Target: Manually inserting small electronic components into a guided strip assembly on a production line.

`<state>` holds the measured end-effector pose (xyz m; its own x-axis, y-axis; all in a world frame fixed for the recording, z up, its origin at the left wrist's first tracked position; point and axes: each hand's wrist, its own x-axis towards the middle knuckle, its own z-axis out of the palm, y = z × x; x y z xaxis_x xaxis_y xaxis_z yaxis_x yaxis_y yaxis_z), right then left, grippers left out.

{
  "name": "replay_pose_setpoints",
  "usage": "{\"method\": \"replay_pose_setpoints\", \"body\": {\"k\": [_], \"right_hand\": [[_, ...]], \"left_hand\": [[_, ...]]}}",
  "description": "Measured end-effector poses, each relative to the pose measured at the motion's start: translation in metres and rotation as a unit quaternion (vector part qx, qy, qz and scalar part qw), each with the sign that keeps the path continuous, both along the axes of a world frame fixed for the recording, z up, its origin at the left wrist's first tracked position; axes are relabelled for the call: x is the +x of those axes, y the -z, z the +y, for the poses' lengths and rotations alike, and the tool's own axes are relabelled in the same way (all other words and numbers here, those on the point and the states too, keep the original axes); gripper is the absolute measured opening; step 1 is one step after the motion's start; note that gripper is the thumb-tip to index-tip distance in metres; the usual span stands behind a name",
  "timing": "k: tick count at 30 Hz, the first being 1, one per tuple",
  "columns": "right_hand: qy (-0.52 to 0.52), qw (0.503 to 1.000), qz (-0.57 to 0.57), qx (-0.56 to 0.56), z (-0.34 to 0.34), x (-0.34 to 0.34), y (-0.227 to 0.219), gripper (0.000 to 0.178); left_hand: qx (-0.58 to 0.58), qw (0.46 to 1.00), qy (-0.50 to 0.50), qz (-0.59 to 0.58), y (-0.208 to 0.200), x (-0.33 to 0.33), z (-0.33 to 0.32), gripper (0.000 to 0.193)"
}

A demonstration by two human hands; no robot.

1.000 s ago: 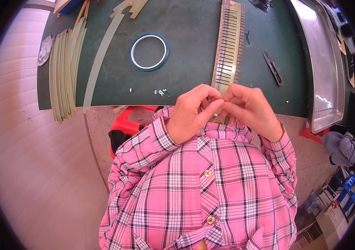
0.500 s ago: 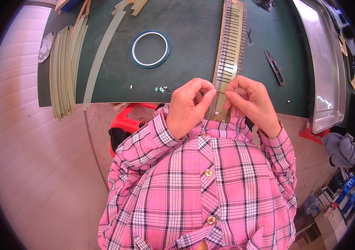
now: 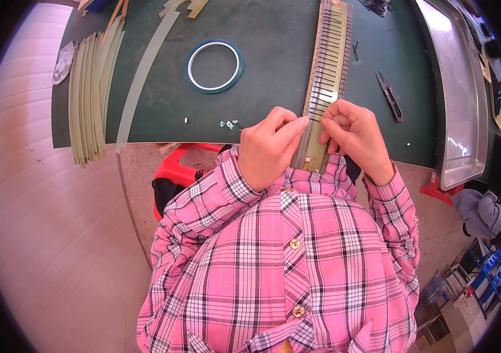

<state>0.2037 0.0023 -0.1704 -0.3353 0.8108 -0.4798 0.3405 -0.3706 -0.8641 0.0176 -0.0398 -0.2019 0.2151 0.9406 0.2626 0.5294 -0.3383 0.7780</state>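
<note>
My left hand [image 3: 267, 152] and right hand [image 3: 354, 135] pinch the near end of a long ribbed strip [image 3: 324, 76] overhanging the green mat [image 3: 250, 29] edge. Tape ring [image 3: 214, 66] left, black snips [image 3: 389, 95] right, steel tray [image 3: 461, 100] beyond.

Table [image 3: 262, 59] surfaced with a matt, dark green mat; on it a long pale strip [image 3: 327, 65] of stiff, board-like material with a slight sheen, crossed by dark bands, and a glossy ring of tape [image 3: 214, 66]. Pale green strips [image 3: 89, 94] at the left edge look smooth and matt, like laminate board. Metal tray [image 3: 459, 100] bright and reflective; snips [image 3: 389, 95] dark metal; shirt [image 3: 297, 265] soft woven pink plaid cloth with shiny buttons.
</note>
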Motion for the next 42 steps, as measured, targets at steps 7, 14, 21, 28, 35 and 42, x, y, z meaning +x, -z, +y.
{"method": "replay_pose_setpoints", "body": {"k": [7, 14, 21, 28, 35, 42], "right_hand": [[0.011, 1.000, 0.005, -0.002, 0.009, 0.025, -0.008, 0.008], [0.020, 0.998, -0.022, 0.050, 0.019, 0.064, -0.029, 0.007], [-0.015, 0.906, -0.146, 0.397, 0.011, 0.052, -0.023, 0.014], [-0.054, 0.848, -0.196, 0.489, 0.009, 0.029, -0.016, 0.025], [-0.068, 0.837, -0.187, 0.510, 0.010, 0.018, -0.020, 0.025], [0.023, 0.842, -0.254, 0.475, 0.047, 0.041, -0.041, 0.010]], "left_hand": [[0.055, 0.992, 0.033, 0.107, -0.014, 0.029, 0.009, 0.033], [0.023, 0.997, 0.027, 0.074, -0.028, 0.056, 0.022, 0.029], [-0.168, 0.979, -0.048, -0.105, -0.032, 0.054, 0.042, 0.014], [-0.230, 0.964, -0.015, -0.130, -0.031, 0.038, 0.056, 0.011], [-0.229, 0.965, -0.018, -0.125, -0.038, 0.027, 0.054, 0.010], [-0.202, 0.971, -0.016, -0.123, -0.052, 0.031, 0.053, 0.012]]}}
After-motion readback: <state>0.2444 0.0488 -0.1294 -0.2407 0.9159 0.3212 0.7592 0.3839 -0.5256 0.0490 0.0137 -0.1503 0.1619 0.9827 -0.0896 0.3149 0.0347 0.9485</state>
